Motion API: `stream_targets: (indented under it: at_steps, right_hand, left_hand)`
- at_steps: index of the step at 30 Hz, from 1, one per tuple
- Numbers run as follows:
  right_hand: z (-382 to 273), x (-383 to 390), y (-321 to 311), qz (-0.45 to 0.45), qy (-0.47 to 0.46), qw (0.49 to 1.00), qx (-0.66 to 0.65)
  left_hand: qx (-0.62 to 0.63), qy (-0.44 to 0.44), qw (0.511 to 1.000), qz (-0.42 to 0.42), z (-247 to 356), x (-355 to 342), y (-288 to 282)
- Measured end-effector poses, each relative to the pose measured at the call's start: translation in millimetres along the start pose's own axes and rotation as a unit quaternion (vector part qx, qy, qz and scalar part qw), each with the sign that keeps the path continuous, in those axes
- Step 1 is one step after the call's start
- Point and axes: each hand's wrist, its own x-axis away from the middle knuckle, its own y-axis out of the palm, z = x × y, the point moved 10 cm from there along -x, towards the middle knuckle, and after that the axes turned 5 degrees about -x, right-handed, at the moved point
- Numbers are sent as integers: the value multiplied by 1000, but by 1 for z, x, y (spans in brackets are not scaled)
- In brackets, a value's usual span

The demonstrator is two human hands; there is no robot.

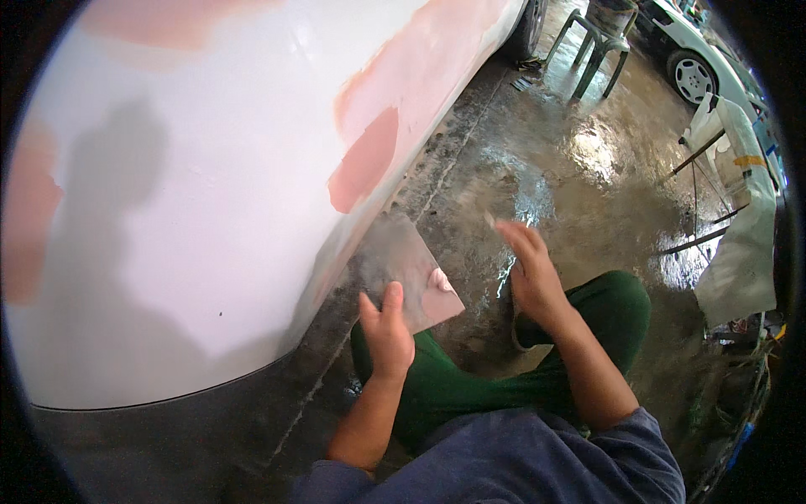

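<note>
A flat grey mixing board (420,290) smeared with pink lies in my left hand (390,336). My left thumb rests over its near edge, and the other fingers are partly hidden beneath it. On the board's right side sits a small mound of pale pink putty (438,281). To the right of the board, apart from it, my right hand (537,281) is raised with its fingers pressed together. A small pale thing (491,220) shows at its fingertips, too blurred to name. Left of my hands is a white car body panel (227,202) with a darker pink filler patch (365,164) near its lower edge.
Wet grey concrete floor (588,218) spreads to the right. A dark green plastic stool (596,50) stands at the far right, near a white car (701,59). A pale loose panel (739,252) on dark rods is along the right side. My green-trousered legs (487,386) are bent below.
</note>
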Motion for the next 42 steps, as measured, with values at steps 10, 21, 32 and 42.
stream_targets:
  at_steps: [10,21,32,42]
  right_hand:
    - [-79,-171,39,200,-66,967,-142]
    - [-155,-105,89,212,-141,962,-100]
    - [-103,-12,-38,120,-84,983,-112]
    - [-116,18,-77,-54,-191,979,-57]
  left_hand:
    - [-158,-70,985,-22,-218,-27,-32]
    - [-46,-47,994,-87,-214,-14,-17]
    - [108,-144,984,-14,-106,-20,24]
    - [199,-78,962,-168,35,-9,142]
